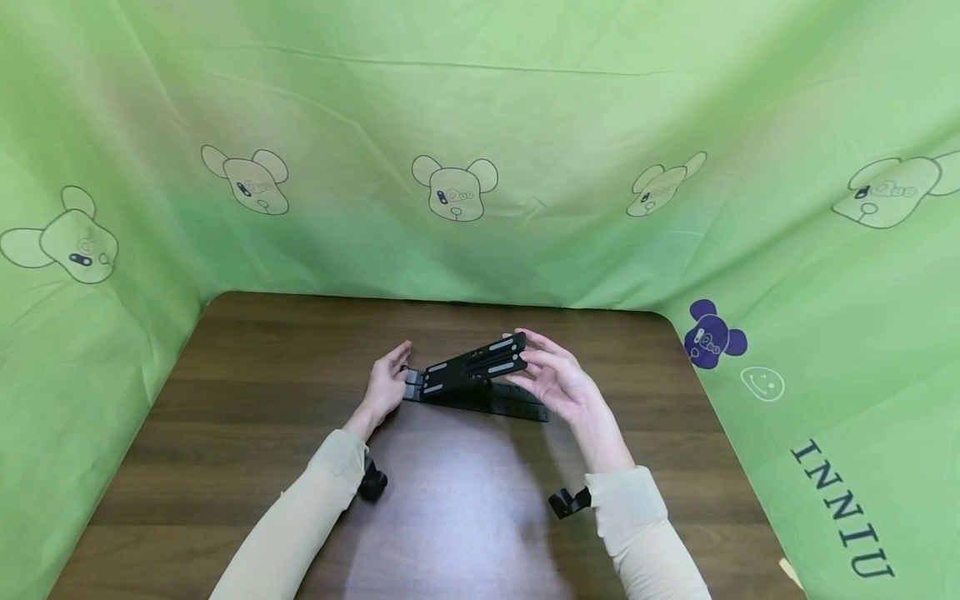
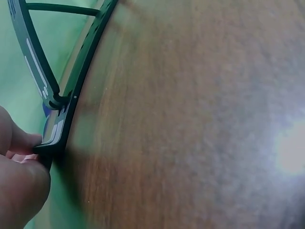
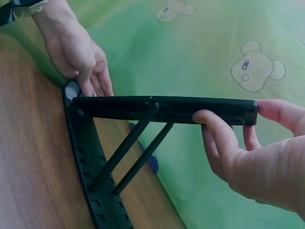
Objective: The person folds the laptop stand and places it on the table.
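A black folding laptop stand (image 1: 472,367) with light grey pads is partly unfolded on the table, its upper plate (image 3: 176,109) tilted up from its slotted base (image 1: 517,404). Two thin struts (image 3: 125,147) run from the underside of the plate down to the base. At the hinge end, my left hand (image 1: 386,387) pinches the padded end of the base between thumb and fingers. My right hand (image 1: 562,385) grips the raised free end of the plate, with fingers below it and on its end in the right wrist view.
The brown wooden table (image 1: 270,358) carries the stand near its far middle. Green cloth (image 1: 457,92) with printed bear heads rises around the back and sides. Black wrist devices (image 1: 570,503) sit at both sleeve cuffs.
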`<move>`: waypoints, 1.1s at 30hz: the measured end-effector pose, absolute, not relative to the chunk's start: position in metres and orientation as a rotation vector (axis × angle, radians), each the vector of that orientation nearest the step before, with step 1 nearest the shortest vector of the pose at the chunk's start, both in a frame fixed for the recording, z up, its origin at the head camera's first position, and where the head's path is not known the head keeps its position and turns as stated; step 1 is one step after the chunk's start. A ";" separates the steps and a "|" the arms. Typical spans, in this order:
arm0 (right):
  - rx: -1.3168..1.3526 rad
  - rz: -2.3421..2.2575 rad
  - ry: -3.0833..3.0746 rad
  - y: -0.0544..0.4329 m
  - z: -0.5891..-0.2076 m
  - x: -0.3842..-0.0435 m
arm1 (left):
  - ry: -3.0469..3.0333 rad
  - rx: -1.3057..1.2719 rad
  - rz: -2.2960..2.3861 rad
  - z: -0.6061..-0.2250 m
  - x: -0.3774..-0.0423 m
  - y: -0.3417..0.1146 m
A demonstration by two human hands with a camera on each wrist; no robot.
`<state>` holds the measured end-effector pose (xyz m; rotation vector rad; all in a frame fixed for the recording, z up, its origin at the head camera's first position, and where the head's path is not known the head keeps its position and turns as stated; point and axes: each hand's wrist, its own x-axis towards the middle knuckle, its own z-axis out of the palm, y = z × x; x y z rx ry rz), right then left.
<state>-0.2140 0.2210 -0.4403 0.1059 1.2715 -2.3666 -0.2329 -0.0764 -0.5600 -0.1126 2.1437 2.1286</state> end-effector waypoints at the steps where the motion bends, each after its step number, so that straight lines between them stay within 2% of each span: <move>1: 0.108 -2.370 1.265 0.220 -0.441 -0.214 | 2.130 -0.135 2.142 -0.560 -0.234 -0.076; 7: 0.136 -2.403 1.231 0.217 -0.443 -0.210 | 2.107 -0.232 2.185 -0.558 -0.238 -0.076; 26: 0.186 -2.397 1.404 0.204 -0.438 -0.196 | 1.926 -0.321 2.366 -0.558 -0.252 -0.074; 33: 0.104 -2.194 1.770 0.212 -0.431 -0.198 | 2.351 -0.262 2.003 -0.541 -0.240 -0.079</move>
